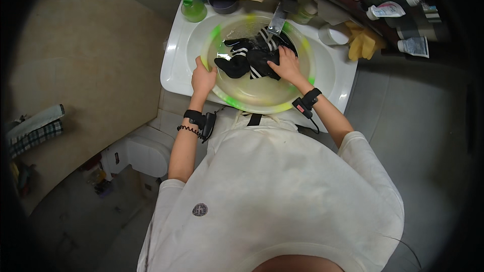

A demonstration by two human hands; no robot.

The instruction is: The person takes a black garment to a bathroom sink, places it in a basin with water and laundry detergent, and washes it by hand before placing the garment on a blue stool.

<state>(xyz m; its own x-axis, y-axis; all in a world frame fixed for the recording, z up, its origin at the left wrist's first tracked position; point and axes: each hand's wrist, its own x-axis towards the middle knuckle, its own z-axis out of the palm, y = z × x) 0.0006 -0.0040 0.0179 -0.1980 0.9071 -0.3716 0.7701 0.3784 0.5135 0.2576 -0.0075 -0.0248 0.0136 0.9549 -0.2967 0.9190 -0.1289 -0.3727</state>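
White sink [174,73]; basin [230,100] holding water [247,84], black clothes [263,62].

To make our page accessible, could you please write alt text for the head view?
A person's right hand touches black fabric with white stripes in a basin of water beneath a faucet, while the left hand holds the basin's rim. The basin sits on a white sink, with a green pump bottle at the far left.

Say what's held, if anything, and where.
Left hand: the basin, by its rim's left side. Right hand: on black cloth; grip cannot be told.
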